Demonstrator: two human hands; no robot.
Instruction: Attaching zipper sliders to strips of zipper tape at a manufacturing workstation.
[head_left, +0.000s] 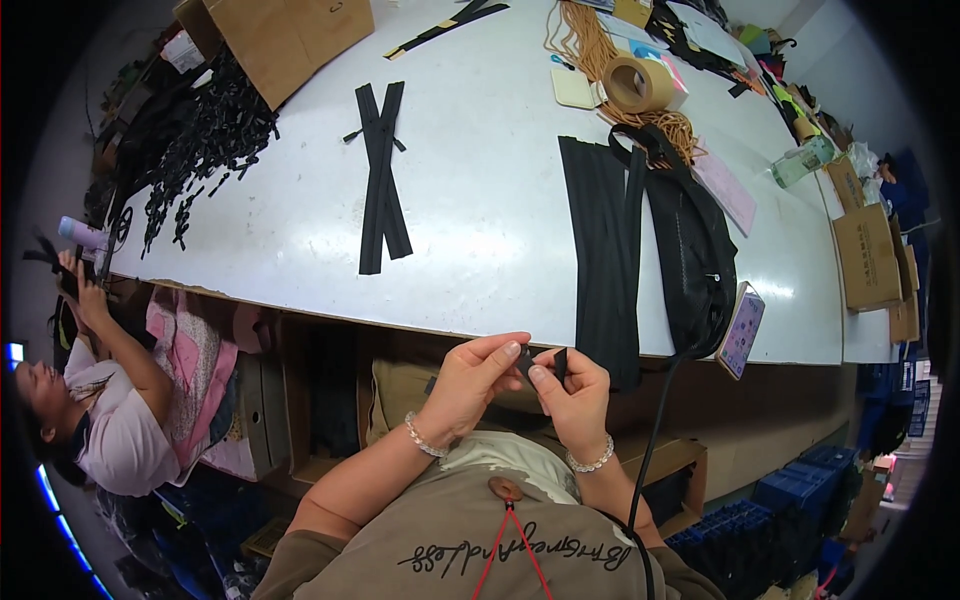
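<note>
The left hand (470,385) and the right hand (572,392) are held up close together, just below the near edge of the white tabletop (480,220). Both hands pinch a small black piece (545,363) between thumbs and fingertips. The piece sits right between the two hands, in the air in front of the person's chest, and it is too small to tell just what it is. Each wrist has a bead bracelet on it. On the tabletop, just past the right hand, lies a stack of long black strips (603,250), and its near end hangs a little over the edge. Touching that stack on its right side is a black bag (690,250). Beside the bag, at the edge, lies a phone (742,330). Farther left on the tabletop two black strips are crossed (381,175) like a thin X, well apart from the hands. At the far left is a heap of small black parts (205,145), and near it stands a brown box (290,35). At the far side a roll of brown tape (638,83) rests on some orange cord (585,45). A clear bottle (800,160) lies far to the right. Another person (120,400) sits low down at the left, beside the tabletop.
</note>
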